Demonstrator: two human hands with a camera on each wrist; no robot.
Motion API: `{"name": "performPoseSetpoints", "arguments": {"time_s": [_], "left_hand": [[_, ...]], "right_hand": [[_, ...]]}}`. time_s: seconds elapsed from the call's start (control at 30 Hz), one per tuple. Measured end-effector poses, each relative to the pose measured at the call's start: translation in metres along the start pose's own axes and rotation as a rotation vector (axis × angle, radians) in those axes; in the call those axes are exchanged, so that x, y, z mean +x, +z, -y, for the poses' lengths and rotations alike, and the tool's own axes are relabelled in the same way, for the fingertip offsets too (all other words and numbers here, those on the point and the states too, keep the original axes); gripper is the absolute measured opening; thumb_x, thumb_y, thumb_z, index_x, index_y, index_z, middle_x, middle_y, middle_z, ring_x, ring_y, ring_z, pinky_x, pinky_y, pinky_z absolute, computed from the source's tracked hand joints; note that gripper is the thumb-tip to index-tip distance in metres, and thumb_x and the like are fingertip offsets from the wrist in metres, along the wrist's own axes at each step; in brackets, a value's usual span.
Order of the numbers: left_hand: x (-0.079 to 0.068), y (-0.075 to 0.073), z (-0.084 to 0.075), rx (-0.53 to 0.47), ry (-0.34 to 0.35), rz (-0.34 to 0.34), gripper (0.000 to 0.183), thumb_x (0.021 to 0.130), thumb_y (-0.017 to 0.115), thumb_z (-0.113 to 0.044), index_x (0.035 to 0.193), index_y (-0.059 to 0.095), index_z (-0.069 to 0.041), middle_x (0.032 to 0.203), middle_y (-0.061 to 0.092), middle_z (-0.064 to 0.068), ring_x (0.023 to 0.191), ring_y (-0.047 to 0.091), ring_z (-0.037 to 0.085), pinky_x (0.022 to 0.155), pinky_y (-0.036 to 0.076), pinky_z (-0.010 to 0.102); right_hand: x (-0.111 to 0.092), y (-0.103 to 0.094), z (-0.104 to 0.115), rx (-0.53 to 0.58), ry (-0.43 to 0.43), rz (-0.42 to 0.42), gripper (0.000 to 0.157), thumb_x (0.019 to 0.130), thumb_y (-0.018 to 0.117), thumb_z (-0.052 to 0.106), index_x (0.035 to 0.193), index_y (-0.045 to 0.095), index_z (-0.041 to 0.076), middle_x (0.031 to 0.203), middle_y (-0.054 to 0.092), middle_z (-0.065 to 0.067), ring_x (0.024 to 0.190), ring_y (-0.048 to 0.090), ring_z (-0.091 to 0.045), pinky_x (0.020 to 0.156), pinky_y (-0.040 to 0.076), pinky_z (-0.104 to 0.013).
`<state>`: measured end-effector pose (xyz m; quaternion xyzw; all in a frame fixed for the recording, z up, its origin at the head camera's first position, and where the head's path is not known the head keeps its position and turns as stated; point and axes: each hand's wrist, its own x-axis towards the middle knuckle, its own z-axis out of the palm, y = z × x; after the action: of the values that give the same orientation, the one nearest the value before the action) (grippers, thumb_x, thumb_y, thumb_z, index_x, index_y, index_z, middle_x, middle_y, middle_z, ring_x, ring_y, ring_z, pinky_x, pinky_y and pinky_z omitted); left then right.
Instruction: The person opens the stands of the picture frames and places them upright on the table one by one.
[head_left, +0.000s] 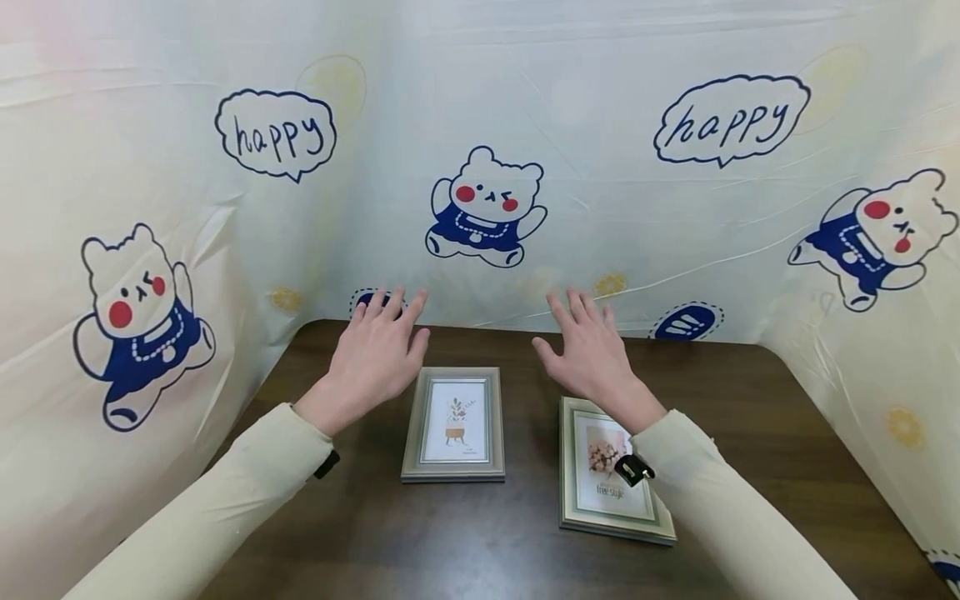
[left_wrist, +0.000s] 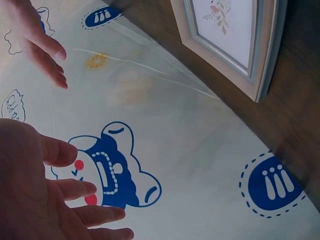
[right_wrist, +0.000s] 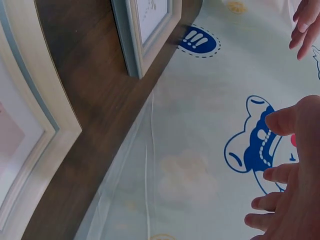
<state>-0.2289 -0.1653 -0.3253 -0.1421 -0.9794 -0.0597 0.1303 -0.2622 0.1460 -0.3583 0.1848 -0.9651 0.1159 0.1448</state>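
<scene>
Both hands are raised over the far part of the table, fingers spread and holding nothing. The left hand (head_left: 378, 354) is above and left of a picture frame (head_left: 456, 468) with a potted plant print. My right hand (head_left: 588, 350) hovers beyond a second picture frame (head_left: 573, 500), whose print shows pink flowers and lettering; the right forearm covers part of it in the head view. In the left wrist view the left palm (left_wrist: 35, 185) faces inward with the fingers loosely extended. The right wrist view likewise shows the right hand (right_wrist: 295, 185) with its fingers apart.
A dark brown wooden table (head_left: 420, 542) carries both picture frames. Behind it and along both sides hangs a pale curtain (head_left: 390, 100) printed with bears and the word "happy". It meets the table's back edge closely.
</scene>
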Motion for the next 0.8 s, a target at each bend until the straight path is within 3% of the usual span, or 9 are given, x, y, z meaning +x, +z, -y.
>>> {"name": "performPoseSetpoints", "arguments": {"time_s": [0.3, 0.53, 0.8], "left_hand": [[-0.007, 0.005, 0.003, -0.019, -0.011, 0.006, 0.061, 0.109, 0.048, -0.033, 0.162, 0.039, -0.007, 0.162, 0.039, 0.028, 0.15, 0.031, 0.052, 0.12, 0.021, 0.066], [-0.007, 0.006, 0.005, -0.013, -0.007, -0.003, 0.06, 0.108, 0.052, -0.032, 0.161, 0.043, -0.006, 0.155, 0.048, 0.029, 0.145, 0.038, 0.054, 0.118, 0.025, 0.067], [-0.007, 0.008, 0.006, -0.031, -0.023, 0.003, 0.058, 0.108, 0.052, -0.031, 0.159, 0.045, -0.005, 0.151, 0.052, 0.028, 0.141, 0.045, 0.052, 0.115, 0.03, 0.068]], "right_hand": [[-0.002, 0.012, 0.007, 0.047, 0.024, 0.017, 0.077, 0.104, 0.056, 0.05, 0.165, 0.034, 0.01, 0.169, 0.025, -0.025, 0.156, 0.02, -0.043, 0.122, 0.01, -0.067], [-0.002, 0.021, 0.01, 0.092, 0.025, 0.025, 0.075, 0.104, 0.057, 0.049, 0.164, 0.036, 0.008, 0.17, 0.022, -0.025, 0.156, 0.021, -0.044, 0.122, 0.015, -0.065], [0.0, 0.025, 0.016, 0.087, -0.012, 0.007, 0.071, 0.103, 0.061, 0.043, 0.16, 0.043, 0.005, 0.164, 0.033, -0.027, 0.152, 0.03, -0.044, 0.122, 0.02, -0.065]]}}
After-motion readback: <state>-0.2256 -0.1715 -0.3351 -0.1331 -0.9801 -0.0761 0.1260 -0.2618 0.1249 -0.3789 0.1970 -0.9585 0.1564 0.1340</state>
